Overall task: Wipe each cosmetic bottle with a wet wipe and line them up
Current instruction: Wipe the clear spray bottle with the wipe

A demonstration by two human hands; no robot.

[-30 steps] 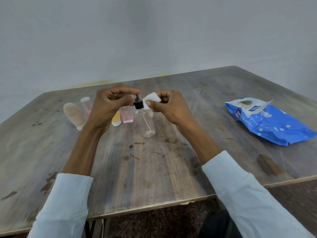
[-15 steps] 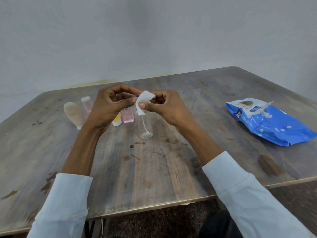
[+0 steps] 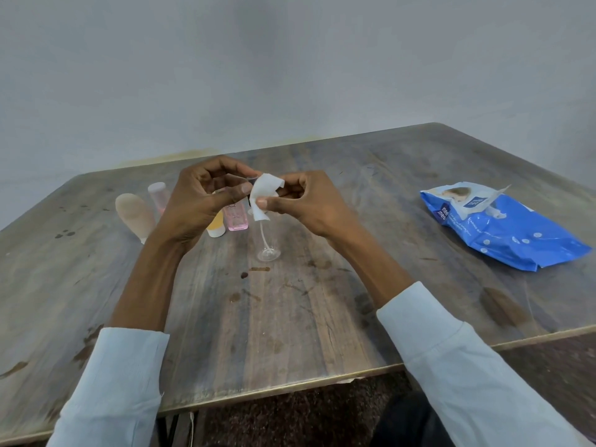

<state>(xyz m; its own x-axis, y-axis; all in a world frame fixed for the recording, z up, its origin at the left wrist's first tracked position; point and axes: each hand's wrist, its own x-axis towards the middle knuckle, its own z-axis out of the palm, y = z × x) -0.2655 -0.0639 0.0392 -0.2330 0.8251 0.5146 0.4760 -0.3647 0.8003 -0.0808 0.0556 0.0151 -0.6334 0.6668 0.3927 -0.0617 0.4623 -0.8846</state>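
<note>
My left hand (image 3: 206,201) pinches the light, slick clear bottle (image 3: 266,240) near its cap, just right of the pink bottle (image 3: 237,217), while my right hand (image 3: 303,201) clamps the limp wipe (image 3: 263,196) around the top.

Table (image 3: 290,317): worn wood, stained, with a dull sheen;
Spray bottle (image 3: 267,243): clear, glossy plastic;
Wipe (image 3: 263,196): soft white cloth, matt;
Pack (image 3: 516,233): glossy blue plastic film, creased;
Sleeves (image 3: 467,366): pale matt cloth;
Pink bottle (image 3: 238,219): shiny, see-through
</note>
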